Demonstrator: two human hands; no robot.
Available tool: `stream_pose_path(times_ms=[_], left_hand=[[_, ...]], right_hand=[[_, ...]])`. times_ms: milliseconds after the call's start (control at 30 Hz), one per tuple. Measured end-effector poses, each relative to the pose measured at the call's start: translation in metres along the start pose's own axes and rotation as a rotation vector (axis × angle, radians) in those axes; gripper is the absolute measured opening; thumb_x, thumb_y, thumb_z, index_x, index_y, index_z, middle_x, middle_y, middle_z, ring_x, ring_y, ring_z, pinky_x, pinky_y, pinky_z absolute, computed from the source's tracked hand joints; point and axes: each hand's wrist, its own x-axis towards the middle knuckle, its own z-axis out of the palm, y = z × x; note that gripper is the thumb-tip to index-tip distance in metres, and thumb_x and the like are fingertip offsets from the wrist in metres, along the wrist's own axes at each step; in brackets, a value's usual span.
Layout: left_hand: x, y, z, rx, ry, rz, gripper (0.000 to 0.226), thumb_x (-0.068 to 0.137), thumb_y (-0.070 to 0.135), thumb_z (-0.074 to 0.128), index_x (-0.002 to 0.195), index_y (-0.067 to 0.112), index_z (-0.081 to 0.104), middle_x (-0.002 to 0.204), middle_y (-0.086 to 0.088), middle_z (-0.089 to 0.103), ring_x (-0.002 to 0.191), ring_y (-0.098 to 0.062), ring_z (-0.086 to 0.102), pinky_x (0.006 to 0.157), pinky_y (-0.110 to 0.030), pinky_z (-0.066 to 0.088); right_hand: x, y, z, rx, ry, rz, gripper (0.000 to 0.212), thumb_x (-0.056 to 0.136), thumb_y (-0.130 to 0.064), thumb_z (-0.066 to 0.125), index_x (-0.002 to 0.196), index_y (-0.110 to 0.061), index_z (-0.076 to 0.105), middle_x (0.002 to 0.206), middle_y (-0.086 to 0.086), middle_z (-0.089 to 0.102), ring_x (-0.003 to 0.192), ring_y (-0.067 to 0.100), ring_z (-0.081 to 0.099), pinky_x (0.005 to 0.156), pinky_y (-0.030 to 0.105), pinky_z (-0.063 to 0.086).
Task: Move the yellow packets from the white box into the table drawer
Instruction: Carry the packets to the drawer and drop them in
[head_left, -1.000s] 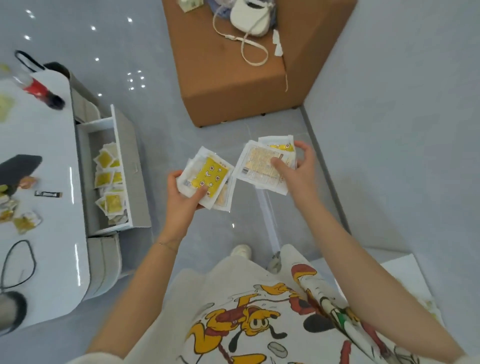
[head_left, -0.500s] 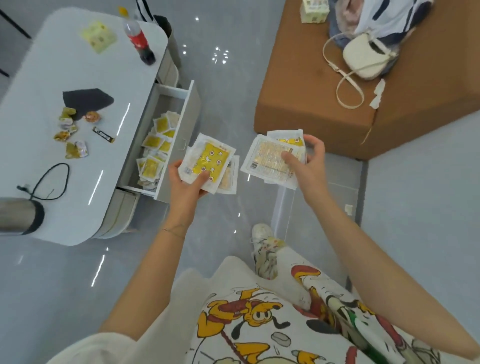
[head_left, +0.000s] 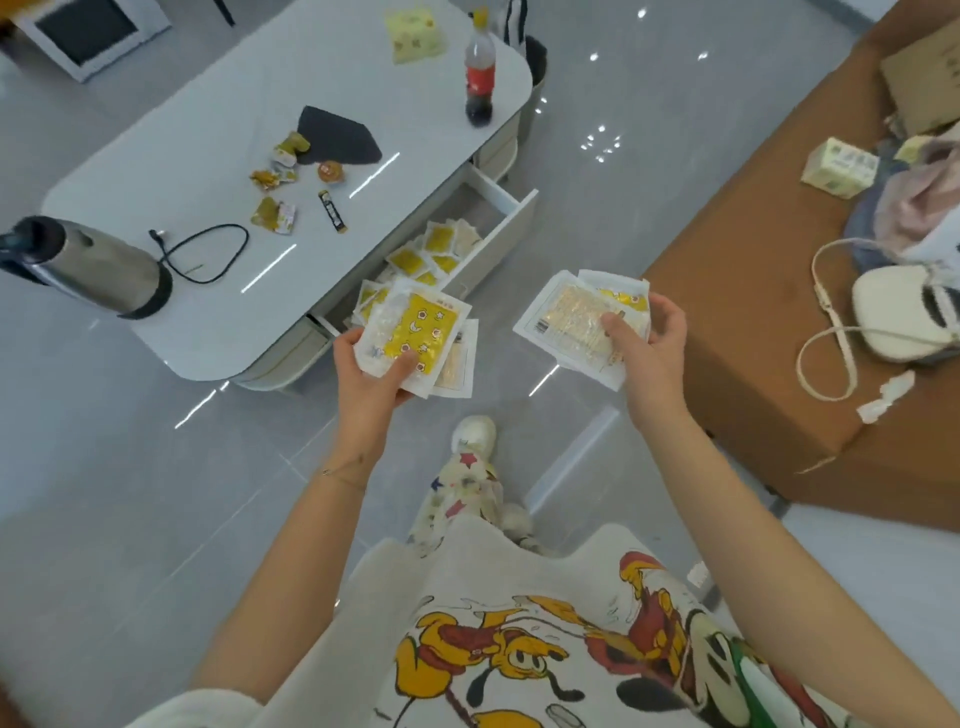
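Two handfuls of yellow packets are held in the air, so the step in hand looks like the carry to the drawer, with the drop not yet made. The left hand (head_left: 371, 374) grips the left stack (head_left: 415, 332), fanned, thumb pressed on the printed yellow face of its top packet. The right hand (head_left: 649, 353) grips the right stack (head_left: 576, 322), thumb on top and fingers curled under, with a pale side showing uppermost. The hands are apart, the left one just short of the near end of the open drawer (head_left: 511, 223), the right one over bare floor between the drawer and the brown sofa (head_left: 753, 312). A loose layer of drawer packets (head_left: 431, 254) lies inside. The next move calls for bringing each stack over the opening and low before the grip loosens, since slick, fanned packets may well slide apart and spill onto the floor. The white table (head_left: 260, 104) overhangs the drawer's inner side, so the way in is from the open outer side. On the table stand a cola bottle (head_left: 479, 73) and a steel kettle (head_left: 88, 265), with a black cable (head_left: 208, 252), snack wrappers (head_left: 275, 213) and a dark cloth (head_left: 337, 137). A white bag (head_left: 904, 312) rests on the sofa. Nothing lies between hands and drawer. I cannot pick out the white box.
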Motion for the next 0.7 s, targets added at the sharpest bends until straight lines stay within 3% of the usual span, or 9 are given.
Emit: stream_pose_path(times_ms=[133,300,500,600,700], left_hand=[[0.037,0.007,-0.013,0.013,0.049,0.016,0.046,0.088,0.009,0.068,0.120,0.020,0.037,0.118,0.000,0.058,0.101,-0.016,0.064,0.067,-0.026,0.057],[0.099,0.021,-0.022,-0.106,0.156,-0.015,0.043,0.087,0.007,0.068,0.116,0.022,0.040,0.113,0.003,0.060,0.098,-0.014,0.066,0.068,-0.029,0.057],[0.177,0.055,-0.024,-0.139,0.211,-0.063,0.042,0.088,0.008,0.067,0.116,0.020,0.038,0.111,0.001,0.060,0.095,-0.015,0.066,0.063,-0.025,0.057],[0.208,0.066,-0.023,-0.161,0.240,-0.088,0.040,0.089,0.008,0.066,0.117,0.017,0.040,0.108,0.002,0.061,0.094,-0.015,0.066,0.062,-0.024,0.056],[0.232,0.060,-0.022,-0.205,0.242,-0.156,0.034,0.088,0.007,0.067,0.113,0.021,0.048,0.112,-0.001,0.064,0.101,-0.022,0.066,0.069,-0.031,0.058]], right_hand=[[0.042,-0.022,0.053,-0.012,-0.084,0.018,0.056,0.086,-0.013,0.070,0.132,-0.023,0.039,0.096,-0.011,0.066,0.086,0.008,0.069,0.077,0.030,0.058],[0.091,-0.048,0.113,-0.074,-0.173,0.047,0.049,0.084,-0.015,0.073,0.115,-0.037,0.043,0.104,-0.001,0.068,0.095,0.019,0.070,0.085,0.043,0.057],[0.153,-0.091,0.156,-0.049,-0.085,0.031,0.048,0.087,-0.011,0.068,0.121,-0.031,0.041,0.099,-0.006,0.066,0.078,0.003,0.070,0.064,0.022,0.055],[0.187,-0.100,0.177,-0.083,-0.101,0.062,0.051,0.087,-0.010,0.068,0.125,-0.028,0.039,0.101,-0.003,0.066,0.079,0.004,0.070,0.066,0.023,0.056],[0.221,-0.093,0.204,-0.049,-0.062,0.150,0.052,0.085,-0.010,0.070,0.125,-0.026,0.041,0.113,0.004,0.065,0.089,0.012,0.069,0.072,0.030,0.056]])
